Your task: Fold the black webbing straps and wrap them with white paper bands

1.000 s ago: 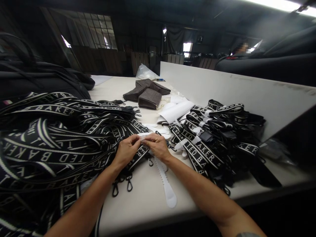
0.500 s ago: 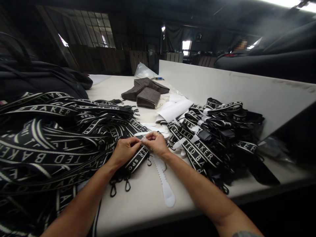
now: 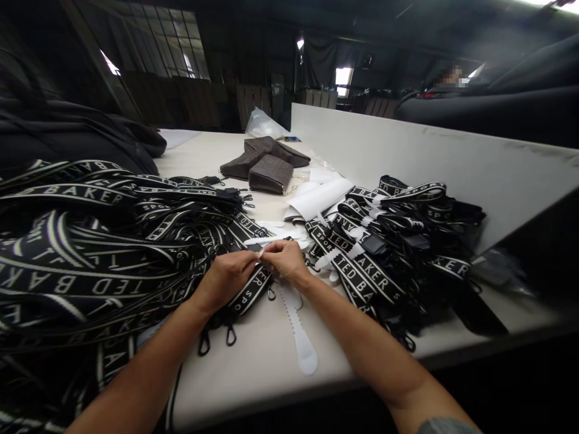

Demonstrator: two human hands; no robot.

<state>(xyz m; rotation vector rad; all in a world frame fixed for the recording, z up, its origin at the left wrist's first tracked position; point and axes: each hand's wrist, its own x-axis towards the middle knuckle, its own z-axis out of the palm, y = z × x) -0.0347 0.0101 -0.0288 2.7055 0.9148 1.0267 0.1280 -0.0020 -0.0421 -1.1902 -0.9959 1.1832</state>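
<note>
My left hand (image 3: 230, 276) and my right hand (image 3: 286, 260) meet fingertip to fingertip over a black strap with white lettering (image 3: 253, 288). Both are closed in a pinch on a small white piece, seemingly part of a white toothed strip (image 3: 298, 331). Below my right hand, the strip's rounded end lies on the table. My fingers hide how the strip passes around the strap. Black snap hooks (image 3: 231, 334) stick out of the straps under my left hand. Other white strips (image 3: 278, 232) lie just beyond my fingers.
A large heap of lettered straps (image 3: 90, 259) covers the left side. On the right, folded straps banded with white strips (image 3: 362, 247) are piled beside a white board (image 3: 407, 157). Brown quilted bags (image 3: 270, 173) and white sheets (image 3: 323, 196) lie farther back. A person (image 3: 452, 78) is in the background.
My hands stay pinched together in nearly the same place, with the left fingers curled in slightly more. The whole view has shifted a little.
</note>
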